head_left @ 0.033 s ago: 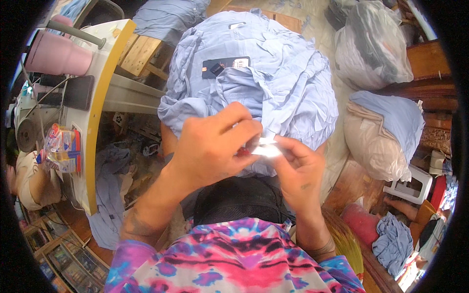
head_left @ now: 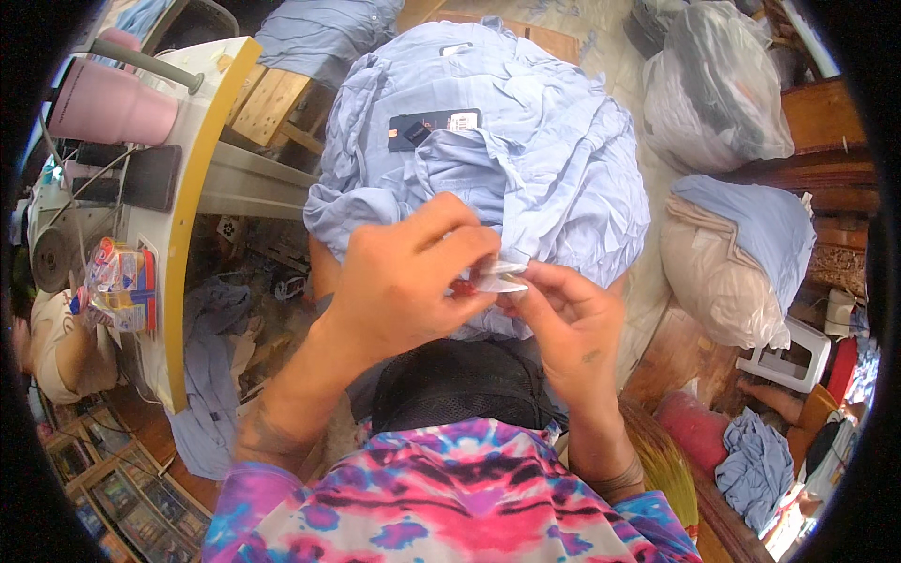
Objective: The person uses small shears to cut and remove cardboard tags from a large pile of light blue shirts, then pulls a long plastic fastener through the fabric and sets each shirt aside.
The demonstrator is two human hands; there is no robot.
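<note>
A small pair of thread snips (head_left: pixel 500 282) with two bright metal blades and a bit of red is gripped in my left hand (head_left: pixel 404 281). The blades point right and stand slightly apart. At their tips, the thumb and fingers of my right hand (head_left: pixel 577 319) are pinched together; what they hold is too small or hidden to make out. Just beyond both hands, a large heap of light blue cloth garments (head_left: pixel 563 159) rises in front of me. On the heap lies a dark garment tag (head_left: pixel 434 130) with a white label.
To the left stands a white table with a yellow edge (head_left: pixel 211 159), bearing a pink tumbler (head_left: pixel 117 103) and a colourful plastic packet (head_left: pixel 122 286). On the right are stuffed plastic bags (head_left: pixel 718 89) and a white stool (head_left: pixel 798 357). Blue cloth (head_left: pixel 206 375) hangs below the table.
The bright glare on the snips has faded and the two blades now show separately. Both hands have stayed almost in place.
</note>
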